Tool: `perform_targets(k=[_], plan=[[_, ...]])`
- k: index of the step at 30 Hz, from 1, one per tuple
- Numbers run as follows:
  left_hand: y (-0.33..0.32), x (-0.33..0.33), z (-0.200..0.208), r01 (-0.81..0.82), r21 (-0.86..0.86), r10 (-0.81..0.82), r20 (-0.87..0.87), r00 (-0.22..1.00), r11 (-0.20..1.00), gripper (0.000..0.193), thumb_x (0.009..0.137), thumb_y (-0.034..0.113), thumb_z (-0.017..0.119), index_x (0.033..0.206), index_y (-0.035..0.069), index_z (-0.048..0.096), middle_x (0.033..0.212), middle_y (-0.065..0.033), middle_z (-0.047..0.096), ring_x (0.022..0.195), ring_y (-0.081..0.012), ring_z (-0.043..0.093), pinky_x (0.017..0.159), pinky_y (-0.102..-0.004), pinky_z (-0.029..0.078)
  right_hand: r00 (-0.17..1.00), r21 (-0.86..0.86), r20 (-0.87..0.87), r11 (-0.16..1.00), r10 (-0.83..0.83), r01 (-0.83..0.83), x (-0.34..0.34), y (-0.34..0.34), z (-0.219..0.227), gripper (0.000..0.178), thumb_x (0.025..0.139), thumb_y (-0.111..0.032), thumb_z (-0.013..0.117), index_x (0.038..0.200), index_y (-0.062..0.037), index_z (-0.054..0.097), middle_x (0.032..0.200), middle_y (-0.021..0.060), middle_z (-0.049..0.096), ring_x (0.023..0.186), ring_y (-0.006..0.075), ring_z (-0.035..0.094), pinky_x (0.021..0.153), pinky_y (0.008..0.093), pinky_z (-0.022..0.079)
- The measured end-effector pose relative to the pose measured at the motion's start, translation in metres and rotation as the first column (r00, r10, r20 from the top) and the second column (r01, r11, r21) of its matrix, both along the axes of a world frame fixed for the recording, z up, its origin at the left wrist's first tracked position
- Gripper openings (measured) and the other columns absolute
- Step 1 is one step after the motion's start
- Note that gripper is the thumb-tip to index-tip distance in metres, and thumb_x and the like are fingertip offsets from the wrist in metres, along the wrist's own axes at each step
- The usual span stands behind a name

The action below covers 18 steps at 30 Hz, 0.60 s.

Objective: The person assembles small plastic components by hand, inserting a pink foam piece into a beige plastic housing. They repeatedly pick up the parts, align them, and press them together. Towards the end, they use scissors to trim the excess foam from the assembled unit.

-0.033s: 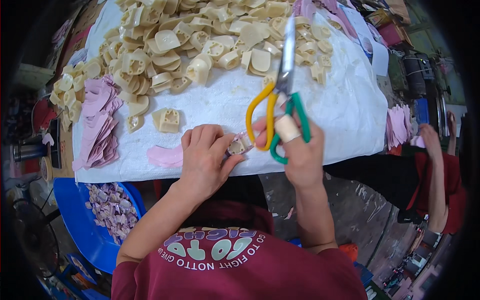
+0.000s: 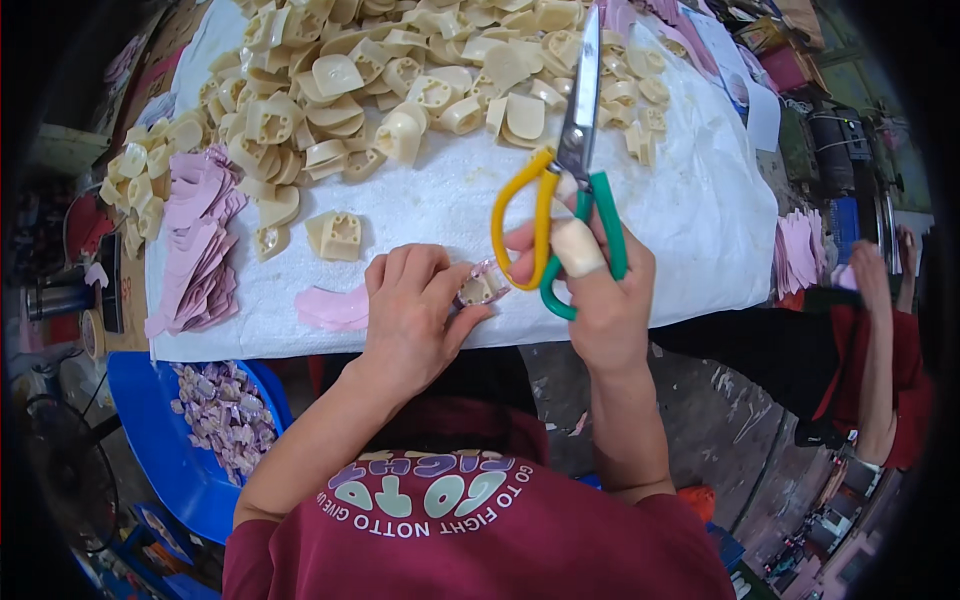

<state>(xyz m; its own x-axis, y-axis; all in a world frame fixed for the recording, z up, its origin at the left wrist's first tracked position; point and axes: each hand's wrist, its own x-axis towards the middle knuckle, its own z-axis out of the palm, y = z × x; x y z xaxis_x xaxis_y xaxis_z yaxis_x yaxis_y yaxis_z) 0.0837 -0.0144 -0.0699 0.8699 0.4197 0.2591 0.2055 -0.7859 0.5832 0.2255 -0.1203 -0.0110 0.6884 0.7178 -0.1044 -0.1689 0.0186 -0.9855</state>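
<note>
My left hand (image 2: 410, 310) rests at the table's near edge, its thumb and fingers closed on a small beige heel-shaped piece (image 2: 482, 287) wrapped in shiny purple-pink material. To its right, my right hand (image 2: 608, 315) holds a pair of scissors (image 2: 576, 140) with one yellow and one green handle. Their blades point away from me and lie together. A pale wrap covers my right thumb. Beside my left hand lies a flat pink cut piece (image 2: 335, 309). Farther off sits a single beige moulded piece (image 2: 335, 236), apart from the big pile (image 2: 405, 95).
A stack of pink cut pieces (image 2: 198, 250) stands at the table's left. Below it, a blue bin (image 2: 145, 440) holds many wrapped pieces (image 2: 225, 415). Another person's hand (image 2: 870, 275) is at the right, near more pink pieces (image 2: 799, 250). A white sheet (image 2: 690, 230) covers the table.
The scissors have shifted slightly to the right at the blades, and my right hand has moved a little with them. My left hand keeps its hold on the wrapped piece.
</note>
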Motion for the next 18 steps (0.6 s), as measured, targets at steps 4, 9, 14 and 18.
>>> perform_targets(k=[4,9,14,18], plan=[[-0.002,-0.002,-0.002,-0.012,-0.017,0.012,-0.009,1.000,1.000,0.045,0.065,0.023,0.081,0.103,0.007,0.064,0.097,-0.0077,0.054,0.095,-0.0277,0.050,0.084,-0.0418,0.035,0.999,-0.113,-0.022,0.993,0.039,-0.041,-0.017,0.007,-0.027,0.021,0.093,-0.012,0.052,0.103,0.0053,0.060,0.082,0.0085,0.065,0.070,0.0112,0.061,0.064,0.0259,0.051],[0.000,0.001,-0.002,-0.007,-0.016,0.008,0.018,1.000,1.000,0.043,0.065,0.023,0.081,0.101,0.006,0.063,0.097,-0.0081,0.054,0.095,-0.0278,0.050,0.084,-0.0416,0.035,0.999,-0.022,0.038,0.999,0.033,-0.033,-0.007,0.002,-0.012,0.021,0.093,-0.010,0.048,0.102,0.0045,0.061,0.080,0.0080,0.065,0.071,0.0109,0.061,0.064,0.0266,0.051],[-0.001,-0.001,0.002,0.052,0.001,-0.052,-0.003,0.999,0.999,0.044,0.065,0.018,0.080,0.104,0.006,0.062,0.099,-0.0083,0.055,0.097,-0.0280,0.052,0.085,-0.0408,0.035,0.982,-0.109,-0.183,0.991,0.056,-0.077,-0.006,0.002,-0.023,0.023,0.091,-0.010,0.049,0.105,0.0054,0.060,0.085,0.0112,0.067,0.070,0.0134,0.063,0.064,0.0267,0.051],[0.002,-0.001,-0.003,0.154,0.035,-0.157,0.106,0.982,0.987,0.045,0.065,0.011,0.078,0.106,0.006,0.062,0.103,-0.0090,0.058,0.097,-0.0281,0.055,0.086,-0.0404,0.037,0.995,-0.052,-0.082,0.998,-0.051,0.047,0.016,-0.021,-0.010,0.029,0.095,-0.019,0.051,0.102,0.0071,0.061,0.084,0.0141,0.068,0.070,0.0167,0.066,0.065,0.0279,0.053]])
